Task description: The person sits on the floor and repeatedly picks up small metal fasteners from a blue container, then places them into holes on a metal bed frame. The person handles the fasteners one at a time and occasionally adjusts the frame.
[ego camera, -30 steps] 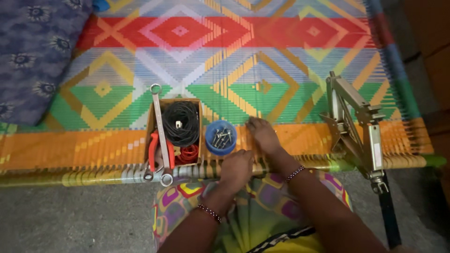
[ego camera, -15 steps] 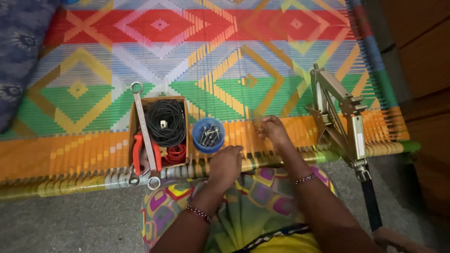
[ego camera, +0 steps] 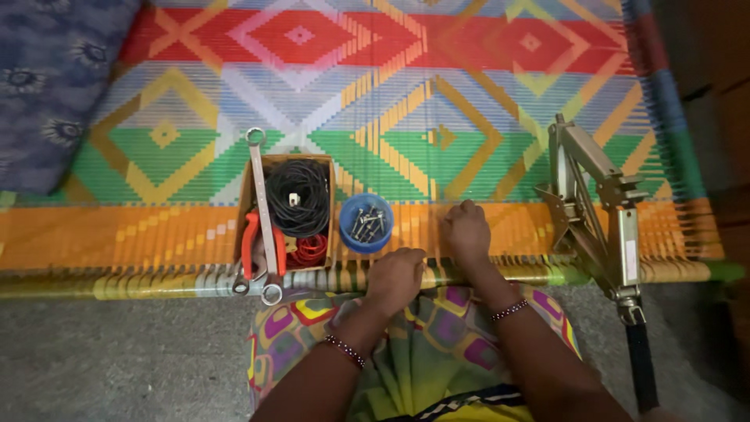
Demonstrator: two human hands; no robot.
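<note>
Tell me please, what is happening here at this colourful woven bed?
A person sits at the edge of a woven bed and works with both bare hands. The left hand rests closed on the frame rail. The right hand presses on the orange strands just beyond it. Beside the left hand stands a small blue cup of screws, then a cardboard box with black cable, red pliers and a long wrench across it. A metal jack stands on the right.
</note>
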